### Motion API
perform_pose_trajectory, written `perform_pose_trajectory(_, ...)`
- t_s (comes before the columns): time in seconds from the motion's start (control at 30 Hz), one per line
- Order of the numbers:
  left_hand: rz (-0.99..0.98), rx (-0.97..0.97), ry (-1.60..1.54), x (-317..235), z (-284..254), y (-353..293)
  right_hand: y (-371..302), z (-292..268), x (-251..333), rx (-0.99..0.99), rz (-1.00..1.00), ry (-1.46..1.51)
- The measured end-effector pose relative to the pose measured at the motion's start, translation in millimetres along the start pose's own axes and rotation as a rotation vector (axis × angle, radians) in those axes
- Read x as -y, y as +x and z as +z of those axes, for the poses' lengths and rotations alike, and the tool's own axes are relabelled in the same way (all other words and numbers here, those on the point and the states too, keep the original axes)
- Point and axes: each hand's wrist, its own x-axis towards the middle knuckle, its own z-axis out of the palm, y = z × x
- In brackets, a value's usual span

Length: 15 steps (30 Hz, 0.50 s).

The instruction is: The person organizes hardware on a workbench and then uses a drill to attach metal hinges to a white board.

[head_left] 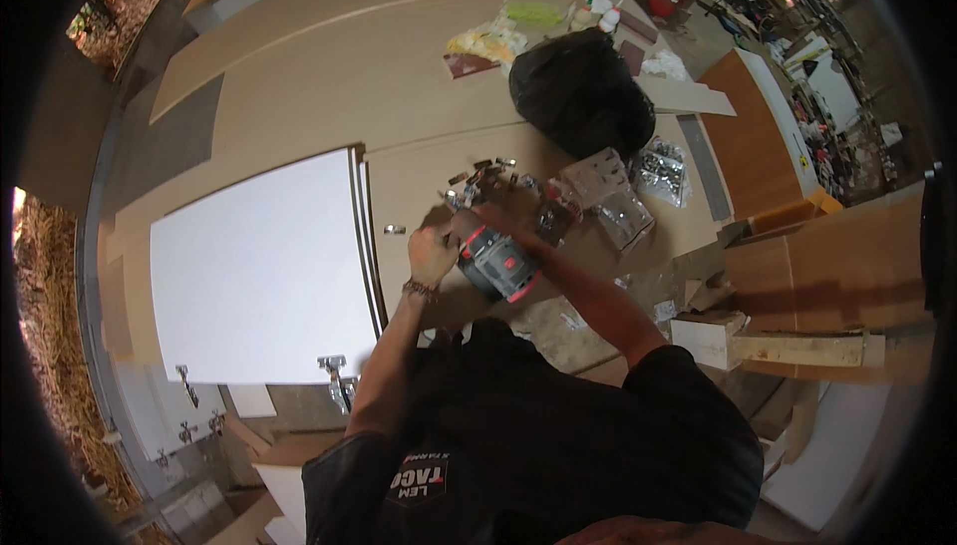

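In front of my body is a grey and red cordless drill (501,264), held above the worktop. My right hand (490,216) is closed at its far side, and the tool partly hides the fingers. My left hand (431,256), with a bracelet at the wrist, is closed beside the drill's front end; what its fingertips grip cannot be made out. Just beyond both hands lies a loose heap of metal hinges (483,178). A single small metal piece (395,230) rests apart, next to a white panel (264,266) on the left. Metal hinges (337,370) are attached along that panel's near edge.
A black plastic bag (581,91) stands beyond the hinges. Clear bags of hardware (660,171) lie to its near right. Brown board (419,96) covers the worktop. At the right are a cardboard box (832,266) and a wooden panel (753,126); white doors (164,410) lean at the lower left.
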Motion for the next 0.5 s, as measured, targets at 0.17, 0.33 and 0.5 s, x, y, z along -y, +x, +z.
perform_pose_trajectory(0.17,0.014,-0.094,0.107,9,21,-5,-16,-28,35,0.006,-0.012,0.096)
perform_pose_trajectory(0.33,-0.053,-0.219,-0.04,-14,23,0,-13,-51,51,0.042,0.086,0.125)
perform_pose_trajectory(0.5,-0.359,-0.219,-0.261,0,35,9,-11,-61,61,0.068,0.175,0.149)
